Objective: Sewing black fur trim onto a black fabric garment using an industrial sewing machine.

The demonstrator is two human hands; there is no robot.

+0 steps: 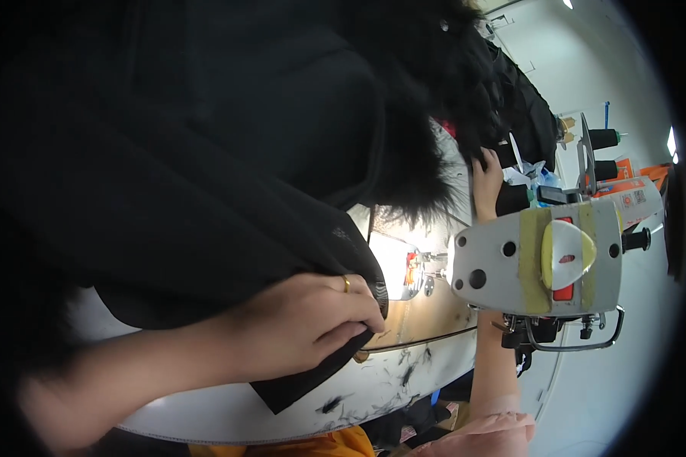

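My left hand (324,316), with a gold ring on one finger, is closed on the edge of a black cloth (229,198). The cloth spreads over the left side, and a corner hangs below the fingers. Black fur (419,129) lies along its far right side. To the right is the sewing machine head (537,255), its lit needle area just right of the cloth edge. My right arm passes behind the head, partly covered by it. Beyond it, my right hand (488,183) has curled fingers beside the fur; what they hold is hidden.
A white sewing table (229,411) with dark fluff curves along the front. Black thread spools (604,139) stand at the far right. A shiny blade-like piece (516,152) is close to the right hand. Orange cloth (312,442) shows below the table edge.
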